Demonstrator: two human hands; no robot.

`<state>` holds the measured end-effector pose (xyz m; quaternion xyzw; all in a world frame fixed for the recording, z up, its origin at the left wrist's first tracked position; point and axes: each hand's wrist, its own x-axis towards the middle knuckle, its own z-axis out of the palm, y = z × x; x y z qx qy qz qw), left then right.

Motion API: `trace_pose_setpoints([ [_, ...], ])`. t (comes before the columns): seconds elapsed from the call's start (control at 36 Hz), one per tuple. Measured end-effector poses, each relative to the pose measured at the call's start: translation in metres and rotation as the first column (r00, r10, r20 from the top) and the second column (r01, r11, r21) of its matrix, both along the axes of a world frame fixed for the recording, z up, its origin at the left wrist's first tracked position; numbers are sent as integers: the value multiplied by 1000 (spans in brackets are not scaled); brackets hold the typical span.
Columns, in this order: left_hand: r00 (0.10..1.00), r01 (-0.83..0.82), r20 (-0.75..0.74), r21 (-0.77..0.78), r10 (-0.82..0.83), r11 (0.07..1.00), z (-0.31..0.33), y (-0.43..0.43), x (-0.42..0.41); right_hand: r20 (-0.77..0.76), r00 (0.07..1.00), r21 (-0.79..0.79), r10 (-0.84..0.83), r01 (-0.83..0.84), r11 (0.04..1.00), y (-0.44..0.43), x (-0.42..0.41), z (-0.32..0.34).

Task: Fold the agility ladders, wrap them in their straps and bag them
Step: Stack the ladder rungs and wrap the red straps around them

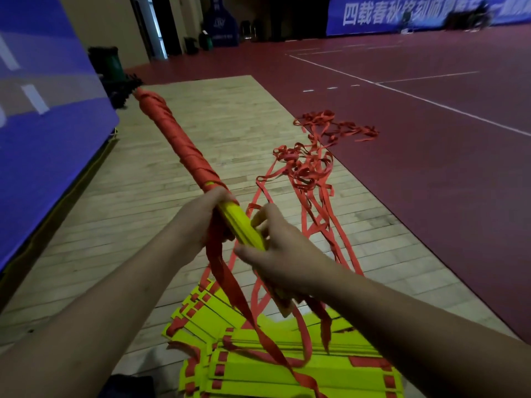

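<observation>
The left hand (207,222) has its grip closed round the rung bundle (186,152), at the place where the red strap winding ends and bare yellow rungs begin. The right hand (281,254) lies over the near part of the same bundle. Its thumb is spread to the left side and its fingers are curled against the right edge of the yellow, so the grip is partly open around the bundle. The fingers are blurred, and whether they also pinch a strap cannot be told.

The bundle is held in the air, slanting from the hands up toward the far left. A loose red strap (224,277) hangs from under the left hand down across the stack of flat yellow rungs (287,369). That stack lies at the near end of the wooden floor (224,116) and is cut off by the bottom edge of the view. The right wrist hides most of the bundle's near end.

Tangled red straps (304,165) lie along the right edge of the wooden floor and spill onto the dark red court surface (431,139), which carries white lines. A blue wall panel (43,124) stands along the left. A blue banner (431,12) with white characters hangs on the dim far wall, and a green bin (112,64) stands at the far left corner.
</observation>
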<state>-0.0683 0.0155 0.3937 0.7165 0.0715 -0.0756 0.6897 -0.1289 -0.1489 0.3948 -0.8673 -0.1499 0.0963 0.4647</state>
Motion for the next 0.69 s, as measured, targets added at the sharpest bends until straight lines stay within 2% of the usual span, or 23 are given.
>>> trace_pose_setpoints([
  [0.06, 1000, 3, 3, -106, -3, 994, 5, 1, -2, -266, 964, 195, 15, 39, 980, -7, 4, 7],
  [0.14, 998, 56, -10, -186, -59, 981, 7, 6, -3, -543, 802, 406, 249, -10, 914, -15, 3, 20],
  [0.19, 996, 89, -14, -184, -93, 979, 6, 8, -6, -583, 726, 512, 365, -20, 859, -15, -2, 24],
  [0.28, 990, 138, -9, -194, -143, 971, 5, 10, -7, -532, 780, 530, 329, 4, 848, -14, -2, 21],
  [0.36, 978, 197, -33, -165, -205, 966, 6, 12, -3, -381, 907, 365, 179, -30, 930, -15, 2, 15],
  [0.42, 966, 248, -76, -6, -248, 969, 6, 14, 0, -272, 958, 234, 91, -25, 972, -16, 4, 10],
  [0.47, 957, 278, -128, 150, -260, 949, 6, 15, 1, -112, 994, 6, 1, 0, 1000, -15, 6, 5],
  [0.53, 958, 273, -135, 161, -253, 949, 5, 13, -1, 63, 997, -263, -47, 62, 963, -15, 9, -3],
  [0.58, 961, 262, -118, 105, -249, 959, 3, 5, -2, 189, 980, -428, -55, 133, 894, -14, 7, -9],
  [0.64, 974, 213, -100, 105, -202, 972, -2, -5, -4, 279, 960, -499, -36, 177, 848, -10, 1, -13],
  [0.69, 991, 120, -73, 88, -114, 989, -8, -10, -4, 344, 939, -498, -1, 183, 848, -7, -1, -17],
])
